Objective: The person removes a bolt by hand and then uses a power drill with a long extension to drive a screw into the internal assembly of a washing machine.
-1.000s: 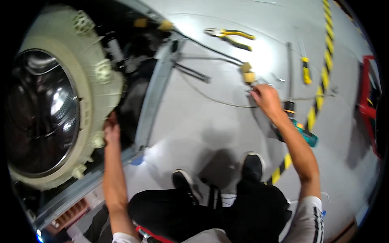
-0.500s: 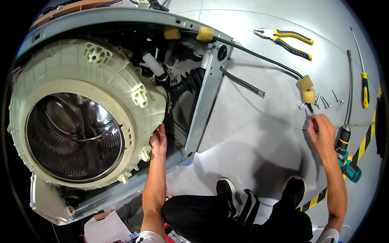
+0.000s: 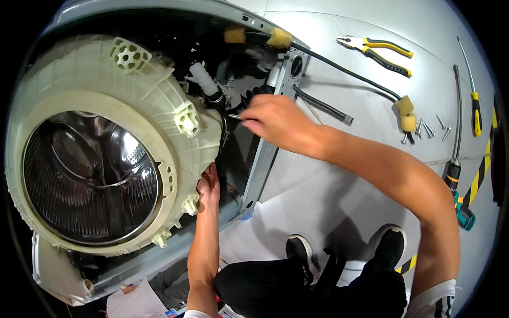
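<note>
A washing machine's cream plastic tub, with a shiny metal drum inside, lies in an opened grey cabinet. My left hand reaches to the tub's lower right edge and touches it; its fingertips are hidden, so its grip cannot be told. Over the cabinet's right side, my right hand is closed, pinching a screw that points left toward the tub. Close to the screw are a black rubber hose and a white corrugated pipe with a black end.
On the floor at right lie pliers, several loose screws, a screwdriver and a drill with a long bit. A black cable with foam blocks runs from the cabinet. Another person's light clothing shows at lower left.
My right hand has swung left from the loose screws on the floor to the cabinet, carrying a screw. My left hand stays at the tub's edge. The view has shifted slightly.
</note>
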The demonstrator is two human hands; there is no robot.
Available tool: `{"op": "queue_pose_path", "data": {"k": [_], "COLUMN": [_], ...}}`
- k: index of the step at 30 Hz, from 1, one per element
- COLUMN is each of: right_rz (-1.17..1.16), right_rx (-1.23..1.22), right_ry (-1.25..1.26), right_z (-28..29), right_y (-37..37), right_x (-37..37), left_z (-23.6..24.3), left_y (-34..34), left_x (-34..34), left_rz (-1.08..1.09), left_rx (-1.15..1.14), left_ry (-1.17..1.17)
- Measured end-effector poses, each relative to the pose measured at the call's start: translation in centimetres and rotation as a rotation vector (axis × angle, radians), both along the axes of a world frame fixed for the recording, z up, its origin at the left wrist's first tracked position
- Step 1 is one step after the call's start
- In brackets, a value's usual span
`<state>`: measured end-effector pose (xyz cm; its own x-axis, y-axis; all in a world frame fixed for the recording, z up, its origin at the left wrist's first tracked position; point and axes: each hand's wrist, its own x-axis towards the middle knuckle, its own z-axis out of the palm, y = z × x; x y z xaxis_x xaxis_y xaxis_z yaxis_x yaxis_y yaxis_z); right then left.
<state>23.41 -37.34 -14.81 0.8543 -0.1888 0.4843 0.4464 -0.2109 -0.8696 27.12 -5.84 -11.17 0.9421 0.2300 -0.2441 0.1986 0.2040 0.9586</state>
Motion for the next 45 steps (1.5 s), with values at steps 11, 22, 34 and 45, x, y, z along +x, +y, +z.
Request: {"op": "queue_pose_path", "data": {"k": [11,22,34,45], "right_rz": [-0.035,-0.036,-0.056,-0.067], "right_rx": [0.028,0.036,0.402,0.352], "right_ry": [0.278,0.279,0.500,0.709], "right_z": [0.2,0.9,1.6,2.5], "right_y": [5.8,6.3,7.1,6.8], "right_x": [7.4,7.9,9.7,8.8], "left_z": [0.8,-0.1,0.1,-0.1], "left_y": [-1.2,1.2,0.7,1.2], "left_x": [-0.5,0.0,0.0,0.1], "left_rz": [-0.031,-0.129,-0.167,-0.169], "left_rx": [0.053,0.068,0.053,0.089], "left_ry": [0.016,0.032,-0.004,0.006]}}
